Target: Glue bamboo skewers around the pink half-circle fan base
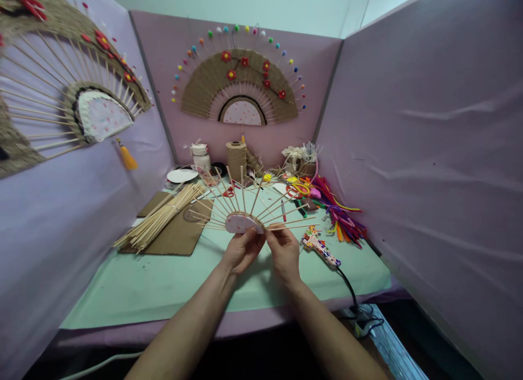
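Observation:
Both hands hold up a half-made fan [244, 222]: a pale pink half-disc with several wooden skewers spreading out from it. My left hand [242, 251] grips the disc's lower edge from the left, fingers closed on it. My right hand [284, 250] pinches the right side, near the lowest skewer. The fan hangs above the pale green table [163, 284].
A bundle of skewers [161, 216] lies on brown cardboard [177, 237] at left. A patterned glue gun [321, 248] with a black cord lies right of my hands, beside coloured pipe cleaners [339, 211]. Twine spool [236, 157], white jar [200, 156] and plate [182, 175] stand behind. Finished fans hang on the walls.

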